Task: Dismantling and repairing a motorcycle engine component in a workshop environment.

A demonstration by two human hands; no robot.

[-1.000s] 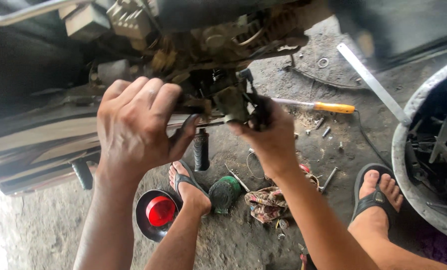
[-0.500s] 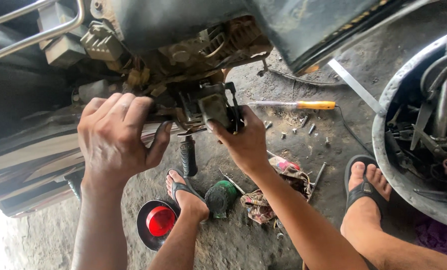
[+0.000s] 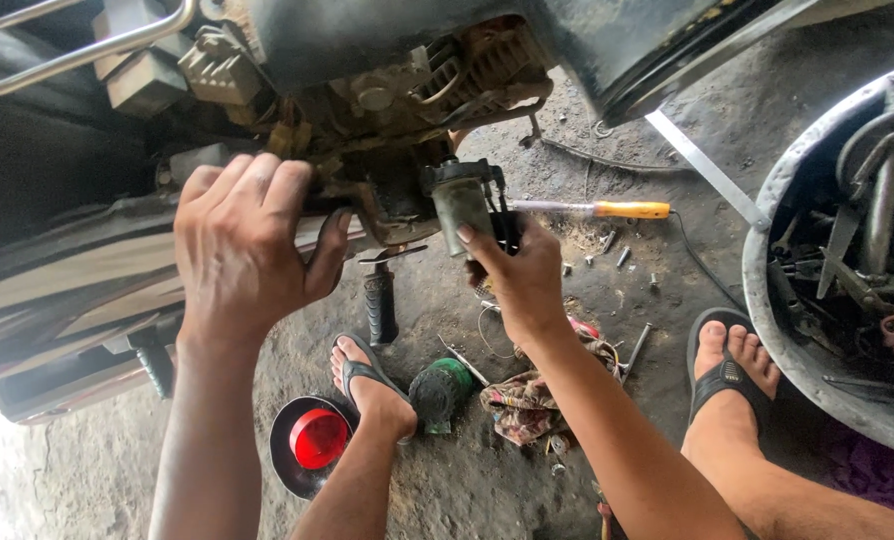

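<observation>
I look down at the greasy underside of a motorcycle engine [image 3: 397,90]. My left hand [image 3: 252,245] lies flat against the engine's lower frame, fingers spread over the metal, holding nothing I can see. My right hand [image 3: 522,270] grips a small dirty cylindrical engine part [image 3: 464,205] with a dark cap, held just right of the engine's lower edge. A black footpeg [image 3: 380,300] hangs below the engine between my hands.
A yellow-handled screwdriver [image 3: 607,209] lies on the concrete among loose bolts. A round red lens in a black housing [image 3: 315,440], a green cap [image 3: 442,392] and a rag [image 3: 522,405] sit by my sandalled feet. A metal basin of tools [image 3: 777,300] stands at right.
My right hand has drawn the cylindrical part slightly away from the engine, now showing more of it. The view shifted down and left; my left hand stays on the frame.
</observation>
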